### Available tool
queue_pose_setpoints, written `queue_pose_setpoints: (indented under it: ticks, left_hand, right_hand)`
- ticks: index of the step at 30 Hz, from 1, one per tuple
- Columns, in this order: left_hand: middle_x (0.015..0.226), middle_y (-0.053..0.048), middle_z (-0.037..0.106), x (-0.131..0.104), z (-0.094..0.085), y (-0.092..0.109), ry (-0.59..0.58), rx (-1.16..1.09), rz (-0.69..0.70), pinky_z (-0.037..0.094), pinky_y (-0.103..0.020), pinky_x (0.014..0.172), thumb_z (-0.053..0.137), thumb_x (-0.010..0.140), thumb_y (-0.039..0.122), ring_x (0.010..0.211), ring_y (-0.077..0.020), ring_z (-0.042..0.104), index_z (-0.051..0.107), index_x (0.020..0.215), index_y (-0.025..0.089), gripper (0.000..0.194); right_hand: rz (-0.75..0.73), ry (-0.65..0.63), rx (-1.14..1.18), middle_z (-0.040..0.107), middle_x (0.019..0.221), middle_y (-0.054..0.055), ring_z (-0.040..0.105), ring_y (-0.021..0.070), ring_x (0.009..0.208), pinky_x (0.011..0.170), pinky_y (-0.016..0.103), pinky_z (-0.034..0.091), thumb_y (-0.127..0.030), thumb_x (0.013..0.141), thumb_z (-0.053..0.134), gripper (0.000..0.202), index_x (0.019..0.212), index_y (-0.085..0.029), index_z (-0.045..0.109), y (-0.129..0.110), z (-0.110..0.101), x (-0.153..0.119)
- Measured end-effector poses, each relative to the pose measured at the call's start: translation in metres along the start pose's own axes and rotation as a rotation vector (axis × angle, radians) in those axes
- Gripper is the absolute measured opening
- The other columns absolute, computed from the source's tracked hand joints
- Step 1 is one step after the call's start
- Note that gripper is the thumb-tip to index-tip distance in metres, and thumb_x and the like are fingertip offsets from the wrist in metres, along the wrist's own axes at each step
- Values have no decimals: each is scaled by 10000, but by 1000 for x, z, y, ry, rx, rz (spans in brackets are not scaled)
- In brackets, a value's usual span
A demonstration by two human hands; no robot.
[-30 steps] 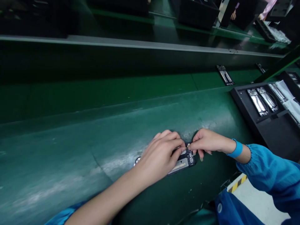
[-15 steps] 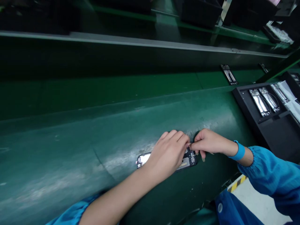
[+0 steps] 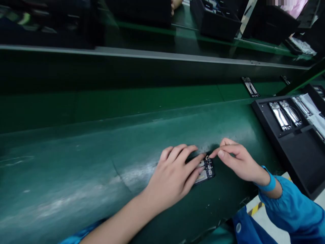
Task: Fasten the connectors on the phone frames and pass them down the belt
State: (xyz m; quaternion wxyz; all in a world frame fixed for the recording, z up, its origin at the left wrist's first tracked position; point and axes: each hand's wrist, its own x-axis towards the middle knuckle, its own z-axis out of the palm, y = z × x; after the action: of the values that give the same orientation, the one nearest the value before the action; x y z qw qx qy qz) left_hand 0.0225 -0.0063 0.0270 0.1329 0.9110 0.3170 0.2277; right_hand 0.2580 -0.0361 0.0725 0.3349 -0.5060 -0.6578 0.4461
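Phone (image 3: 210, 172) lies on the green bench (image 3: 142, 135) in front of me, opened up, its long side running roughly left to right. I see its right end best: a dark board with small metallic and pale parts, beside a silver-grey inner panel with a yellowish strip. A thin black border runs round this end, and its corners look rounded. The rest is hidden under my left hand (image 3: 170, 176).

That left hand rests over the phone with its fingers spread, thumb and index fingertip apart, both at the parts near the right end. My right hand (image 3: 240, 161) comes in from the right, index finger pointing to the far corner of the board; I cannot tell whether its thumb touches that finger, or whether a small part sits under the fingertip.

For room, I have bare bench left of my left hand and beyond both hands, up to the grey rail (image 3: 165, 55). The near edge of the bench drops off below the phone, towards the floor (image 3: 275, 210). On the right, the raised rim of the black tray (image 3: 302, 152) bounds the space, well apart from the phone. Two silver units (image 3: 280, 117) stand out in its far compartment.
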Motion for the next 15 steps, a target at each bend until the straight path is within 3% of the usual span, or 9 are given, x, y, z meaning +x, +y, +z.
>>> queue_pose_setpoints:
  ticks: [3,6,11,15]
  left_hand:
    - [1385,-103,624,-15,-2,-2,-12,45,87,335,-508,1028,448,1038,474,1237,-339,535,695,1281,268,403]
    - [1431,-77,609,-22,2,-3,-24,33,108,294,-500,1088,418,1050,487,1292,-331,520,687,1310,284,425]
    - [1474,-81,578,-22,4,-4,-40,59,98,267,-495,1128,427,1040,523,1337,-332,503,631,1390,295,466]
    - [1555,-94,492,-22,5,-5,-61,97,102,221,-528,1163,416,1032,568,1389,-357,466,583,1442,312,512]
  right_hand:
    - [-155,-2,-97,652,823,36,580,154,729,681,288,461,-297,1074,519,253,1034,-181,740,-1,16,-13]
    - [-273,-69,-304,694,873,61,588,173,752,704,315,464,-290,1093,475,287,984,-163,708,2,28,-20]
    - [-371,-87,-744,597,699,50,504,187,642,586,343,354,-326,1075,488,385,773,-152,651,5,19,-19]
    - [-314,-168,-568,523,637,2,475,152,599,591,314,369,-300,1060,516,375,708,-180,566,13,9,-7]
